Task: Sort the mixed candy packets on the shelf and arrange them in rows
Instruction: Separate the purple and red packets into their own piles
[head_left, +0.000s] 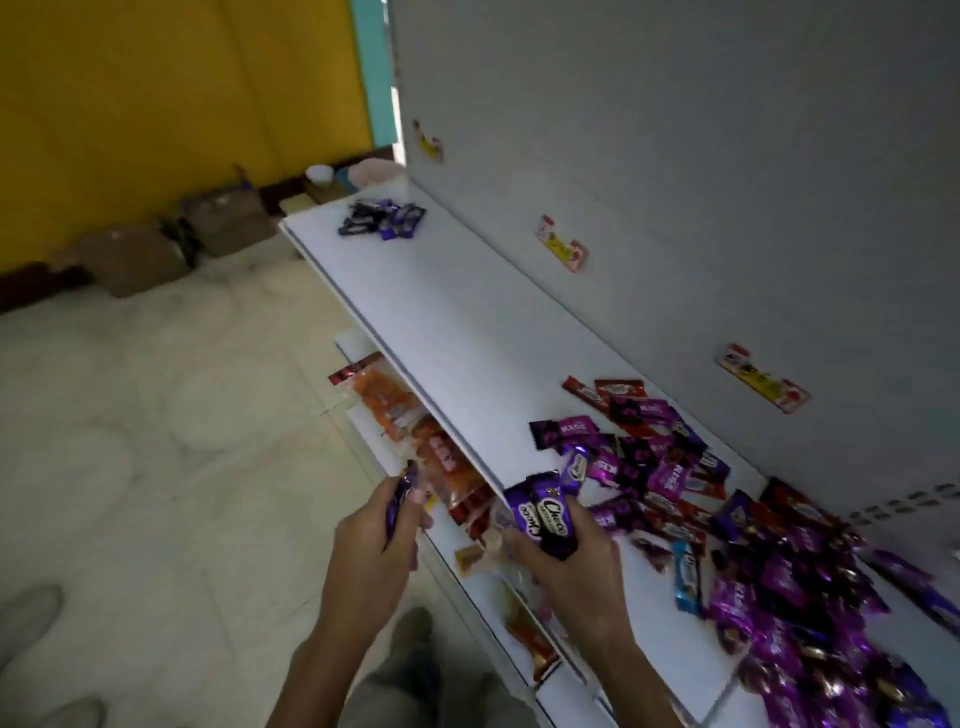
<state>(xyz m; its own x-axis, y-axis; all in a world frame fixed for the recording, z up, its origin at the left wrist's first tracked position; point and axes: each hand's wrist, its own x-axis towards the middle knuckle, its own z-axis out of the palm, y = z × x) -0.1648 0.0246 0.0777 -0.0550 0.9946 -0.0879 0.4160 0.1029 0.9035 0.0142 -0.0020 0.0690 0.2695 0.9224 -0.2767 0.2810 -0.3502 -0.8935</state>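
Observation:
A white shelf (467, 332) runs from far left to near right. A mixed heap of purple, magenta, red and blue candy packets (727, 519) covers its near right part. A small sorted group of purple packets (382, 219) lies at the far left end. My right hand (566, 556) grips several purple Choco packets (545, 514) at the shelf's front edge. My left hand (374, 540) holds a purple packet (400, 499) out in front of the shelf, over the floor.
A lower shelf (467, 587) under the white one carries orange and red packets (415, 431). Price labels (563, 244) stick to the grey back panel. Cardboard boxes (171, 239) stand on the tiled floor by the yellow wall. Shoes show at the lower left.

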